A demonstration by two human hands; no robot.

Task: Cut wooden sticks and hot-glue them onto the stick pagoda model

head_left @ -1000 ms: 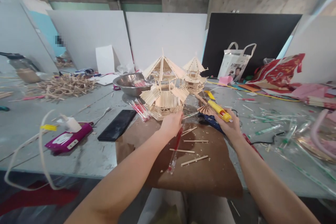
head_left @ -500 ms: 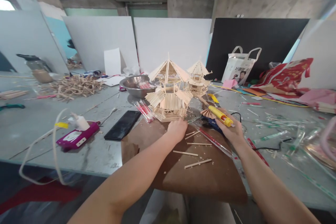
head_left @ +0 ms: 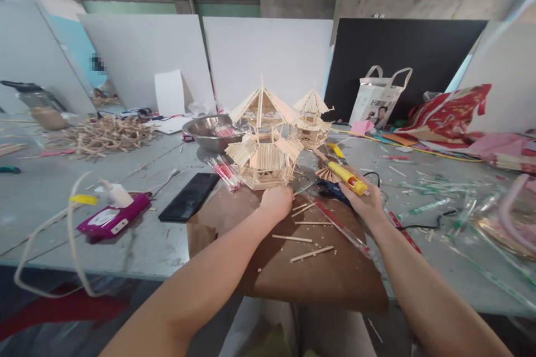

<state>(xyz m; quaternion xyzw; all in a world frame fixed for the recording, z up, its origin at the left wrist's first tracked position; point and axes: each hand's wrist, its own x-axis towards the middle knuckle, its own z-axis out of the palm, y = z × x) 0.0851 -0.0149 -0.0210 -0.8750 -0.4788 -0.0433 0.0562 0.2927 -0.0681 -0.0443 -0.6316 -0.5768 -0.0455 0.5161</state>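
A model pavilion (head_left: 263, 159) built of thin wooden sticks stands on brown paper (head_left: 318, 281), with a pointed roof over a wider lower one. My left hand (head_left: 277, 202) is closed at the front edge of its base; the fingertips are hidden, so what they pinch does not show. In my right hand (head_left: 368, 201) is a yellow and blue glue gun (head_left: 345, 177), its front end towards the model's right side. Loose wooden sticks (head_left: 312, 254) and a red-edged clear plastic sleeve (head_left: 339, 224) lie on the paper between my arms.
Behind stand a second stick model (head_left: 312, 117) and a metal bowl (head_left: 203, 136). To the left are a black phone (head_left: 188, 198), a purple power strip (head_left: 113, 220) with a white cable, and a stick pile (head_left: 109, 136). Plastic wrappers (head_left: 431, 206) and a black cord lie right.
The whole view has shifted slightly, so things sit a little further left and higher. Both hands keep nearly the same place beside the model.
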